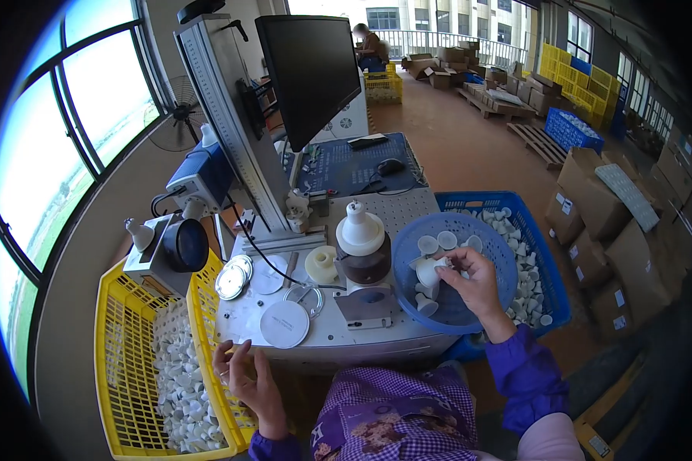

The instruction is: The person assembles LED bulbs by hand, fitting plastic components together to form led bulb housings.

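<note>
My right hand (473, 280) has its fingers closed around a white cone-shaped plastic lamp housing (429, 270), held over a round blue plastic basket (494, 257). Several similar white housings (427, 304) lie inside that basket. At the inner edge of the yellow crate (200, 307), my left hand (254, 384) is raised with its fingers apart and nothing in it. Another white housing (360, 229) sits upright on the dark round holder (364, 265) of the machine, between my hands. Heaped in the yellow crate are many small white housings (188, 384).
A marking machine with a round dark lens (186, 246) stands left of the holder, below a monitor (309, 77). Round metal discs (284, 324) lie on the bench. A blue crate (550, 296) of white housings is behind the basket. Cardboard boxes (592, 192) stand to the right.
</note>
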The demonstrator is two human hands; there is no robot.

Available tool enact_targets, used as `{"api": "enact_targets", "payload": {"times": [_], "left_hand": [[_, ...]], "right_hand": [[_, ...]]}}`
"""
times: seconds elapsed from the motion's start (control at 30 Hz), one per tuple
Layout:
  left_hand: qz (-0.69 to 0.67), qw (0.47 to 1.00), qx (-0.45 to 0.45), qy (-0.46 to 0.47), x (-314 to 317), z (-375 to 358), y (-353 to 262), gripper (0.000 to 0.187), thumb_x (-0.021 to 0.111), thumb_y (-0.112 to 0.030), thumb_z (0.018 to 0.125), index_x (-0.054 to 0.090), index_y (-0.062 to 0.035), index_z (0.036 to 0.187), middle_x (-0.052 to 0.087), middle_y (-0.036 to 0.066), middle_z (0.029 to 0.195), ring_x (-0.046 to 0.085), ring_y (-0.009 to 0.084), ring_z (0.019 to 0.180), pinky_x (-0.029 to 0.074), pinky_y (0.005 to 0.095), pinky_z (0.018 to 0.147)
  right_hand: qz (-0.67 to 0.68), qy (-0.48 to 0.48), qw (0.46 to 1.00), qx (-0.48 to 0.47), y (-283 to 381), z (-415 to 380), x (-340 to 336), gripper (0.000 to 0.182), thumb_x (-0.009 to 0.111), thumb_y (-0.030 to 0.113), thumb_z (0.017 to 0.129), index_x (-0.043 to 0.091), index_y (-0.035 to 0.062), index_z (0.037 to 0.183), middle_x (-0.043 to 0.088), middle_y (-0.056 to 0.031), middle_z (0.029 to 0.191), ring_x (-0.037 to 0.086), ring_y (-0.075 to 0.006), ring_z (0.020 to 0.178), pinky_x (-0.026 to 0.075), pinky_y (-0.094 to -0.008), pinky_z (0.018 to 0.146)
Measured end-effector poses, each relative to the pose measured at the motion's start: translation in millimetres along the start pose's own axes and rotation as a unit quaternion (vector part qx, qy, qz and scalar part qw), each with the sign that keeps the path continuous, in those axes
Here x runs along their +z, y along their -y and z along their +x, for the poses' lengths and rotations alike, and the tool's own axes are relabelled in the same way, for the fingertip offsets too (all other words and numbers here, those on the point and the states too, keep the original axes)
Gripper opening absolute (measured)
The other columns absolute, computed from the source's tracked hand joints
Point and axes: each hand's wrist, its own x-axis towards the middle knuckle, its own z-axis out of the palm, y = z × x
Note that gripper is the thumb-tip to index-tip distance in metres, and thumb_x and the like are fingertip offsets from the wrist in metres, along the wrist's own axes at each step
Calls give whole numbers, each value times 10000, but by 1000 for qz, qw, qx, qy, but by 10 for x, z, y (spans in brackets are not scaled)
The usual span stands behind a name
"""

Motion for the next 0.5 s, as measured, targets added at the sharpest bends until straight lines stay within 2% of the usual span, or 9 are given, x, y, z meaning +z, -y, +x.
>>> {"api": "enact_targets", "payload": {"times": [0.07,0.13,0.2,0.33,0.5], "left_hand": [[-44,996,31,76,169,-27,-208,221,691,1,730,669,-41,946,476,91,1118,420,220,1046,347,339,894],[-76,990,59,103,310,46,-491,199,685,8,734,661,-14,930,481,91,1089,447,215,1004,342,334,890],[-128,984,71,106,475,128,-640,233,710,-14,719,671,-26,948,484,83,1064,444,212,1018,342,326,887],[-129,978,97,134,755,388,-1029,284,736,-81,717,672,-35,990,489,87,1076,431,226,1034,340,348,910],[-142,968,112,171,1223,703,-1265,312,743,-175,740,672,-23,1003,498,96,1119,419,243,1053,338,375,933]], "right_hand": [[36,12,999,14,26,-7,-21,183,676,91,826,588,1,959,665,-75,937,619,-108,829,484,-222,718],[91,-1,996,22,80,-12,-24,198,636,110,870,530,0,996,649,-105,989,618,-130,857,500,-242,740],[101,-3,995,2,87,-11,-24,206,614,124,888,501,4,1011,639,-121,1014,616,-137,864,504,-247,741],[94,-15,995,-18,221,15,2,212,565,144,922,446,11,1035,621,-151,1044,611,-145,871,514,-248,721],[101,-20,994,-35,502,184,148,207,564,152,923,453,4,1016,624,-151,1032,612,-137,841,515,-244,692]]}}
